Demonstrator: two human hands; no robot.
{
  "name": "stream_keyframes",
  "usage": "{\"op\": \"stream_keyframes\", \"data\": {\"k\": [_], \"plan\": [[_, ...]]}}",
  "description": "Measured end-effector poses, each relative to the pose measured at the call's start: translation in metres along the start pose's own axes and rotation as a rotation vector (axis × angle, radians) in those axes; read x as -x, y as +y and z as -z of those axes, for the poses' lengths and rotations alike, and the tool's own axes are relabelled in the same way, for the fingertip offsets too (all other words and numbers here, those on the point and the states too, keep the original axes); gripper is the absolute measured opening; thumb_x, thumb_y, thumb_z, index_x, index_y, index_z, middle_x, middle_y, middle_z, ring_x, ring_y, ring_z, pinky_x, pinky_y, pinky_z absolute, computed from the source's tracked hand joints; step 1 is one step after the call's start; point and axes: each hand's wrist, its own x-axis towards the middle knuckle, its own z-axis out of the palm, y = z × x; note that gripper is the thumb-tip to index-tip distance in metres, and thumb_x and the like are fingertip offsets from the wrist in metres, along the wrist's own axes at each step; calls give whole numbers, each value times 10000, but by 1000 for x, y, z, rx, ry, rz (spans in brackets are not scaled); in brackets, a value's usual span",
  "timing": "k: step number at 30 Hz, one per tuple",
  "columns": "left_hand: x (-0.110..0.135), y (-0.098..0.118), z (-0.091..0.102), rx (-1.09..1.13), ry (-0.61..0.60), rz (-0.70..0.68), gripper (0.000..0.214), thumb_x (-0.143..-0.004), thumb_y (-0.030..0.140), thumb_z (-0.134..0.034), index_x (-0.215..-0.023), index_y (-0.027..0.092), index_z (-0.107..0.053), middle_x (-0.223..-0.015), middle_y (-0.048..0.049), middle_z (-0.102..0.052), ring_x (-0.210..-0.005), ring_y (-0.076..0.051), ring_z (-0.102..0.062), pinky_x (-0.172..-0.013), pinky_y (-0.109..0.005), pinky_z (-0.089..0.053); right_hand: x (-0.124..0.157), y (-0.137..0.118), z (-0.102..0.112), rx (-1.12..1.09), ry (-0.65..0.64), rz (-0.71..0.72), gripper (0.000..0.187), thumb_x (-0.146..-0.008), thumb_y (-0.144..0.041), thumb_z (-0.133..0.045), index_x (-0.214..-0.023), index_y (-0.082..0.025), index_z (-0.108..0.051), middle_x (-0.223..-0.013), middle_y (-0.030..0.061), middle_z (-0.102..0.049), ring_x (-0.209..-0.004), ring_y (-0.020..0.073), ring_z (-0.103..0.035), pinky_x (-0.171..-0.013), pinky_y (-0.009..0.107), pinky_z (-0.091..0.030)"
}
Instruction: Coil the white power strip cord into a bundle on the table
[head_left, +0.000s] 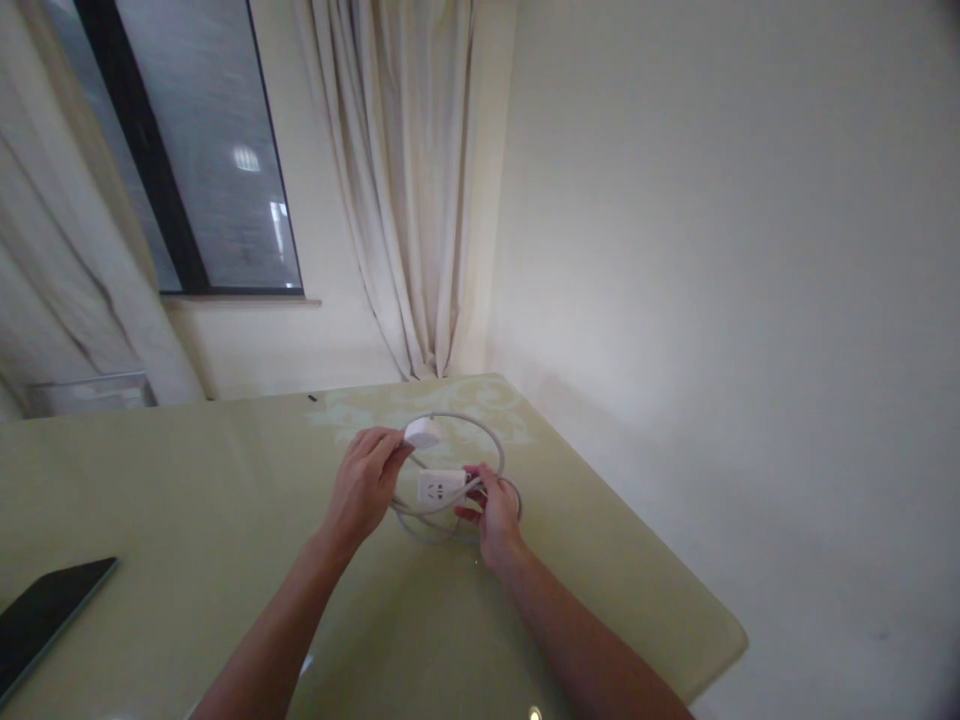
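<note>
Left hand (365, 478) pinches a plug (421, 433); right hand (499, 512) pinches looped cord (498, 444). Likely coiling; another turn would need steady fingers.

Smooth plastic plug (422, 433), glossy tabletop (225, 510)

Dim, hazy | window (206, 140) — bright reflections | soft detail | right corners darkened

1. The plug (422, 433) was positioned at the left hand (366, 478), above or behind the socket block (439, 487).
2. The right hand (498, 512) was located at the socket block's right end, on the cable (501, 452).
3. The panel (52, 615) lay on the counter (225, 540), left of both hands.
4. The window (202, 150) stood behind the counter; the wall (750, 300) stood right.
</note>
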Motion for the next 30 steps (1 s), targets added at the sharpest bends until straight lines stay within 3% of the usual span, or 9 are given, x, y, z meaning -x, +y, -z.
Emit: {"op": "stream_keyframes", "data": {"k": [3,7,9,13,15,20,25,30], "plan": [[-2,6,2,112,119,254,272,-980,440,-576,-948,212,-723,-950,-92,-767,-931,-258,-691,-841,-359,-508,-2,0,1,8,46,-26,404,-677,-543,-811,-811,-166,-752,-866,80,-715,-715,181,-644,-433,236,-497],[-9,8,3,517,278,559,308,-946,510,-606,-964,205,-653,-862,-73,-789,-917,-243,-748,-838,-344,-535,-2,-1,-2,14,43,-17,363,-695,-503,-815,-794,-159,-758,-815,68,-698,-667,157,-617,-406,208,-417],[-14,5,4,677,413,622,318,-901,518,-665,-959,209,-615,-785,-40,-774,-863,-229,-760,-865,-353,-543,1,-2,-5,-15,17,-24,356,-680,-490,-830,-793,-159,-761,-796,59,-684,-660,148,-603,-409,206,-397],[-22,0,16,762,629,672,295,-856,470,-722,-910,221,-573,-691,18,-722,-750,-181,-744,-814,-303,-542,12,-6,-14,-112,-88,-54,379,-627,-481,-885,-820,-177,-771,-837,47,-685,-717,153,-609,-445,214,-401],[-25,2,28,711,635,662,261,-879,445,-691,-905,224,-554,-690,16,-718,-700,-166,-723,-718,-268,-529,20,-11,-18,-144,-170,-87,399,-627,-496,-900,-856,-194,-777,-888,45,-703,-756,159,-619,-477,219,-414],[-27,6,58,284,379,529,243,-974,447,-574,-898,216,-566,-694,-20,-727,-539,-151,-621,-550,-257,-478,30,-23,-20,-175,-314,-72,345,-673,-487,-905,-848,-216,-782,-1133,56,-752,-860,157,-624,-577,220,-435],[-24,-6,53,630,479,669,209,-958,411,-607,-958,230,-503,-646,58,-629,-480,-146,-643,-543,-268,-545,21,-18,-19,-129,-239,30,358,-704,-528,-868,-880,-228,-782,-1081,58,-756,-874,182,-635,-606,252,-444],[-23,-14,37,852,587,806,161,-959,353,-600,-944,245,-481,-662,90,-581,-526,-132,-672,-586,-274,-587,8,-11,-16,-91,-131,107,323,-636,-432,-901,-855,-223,-787,-911,33,-751,-746,137,-598,-592,229,-390]]}}
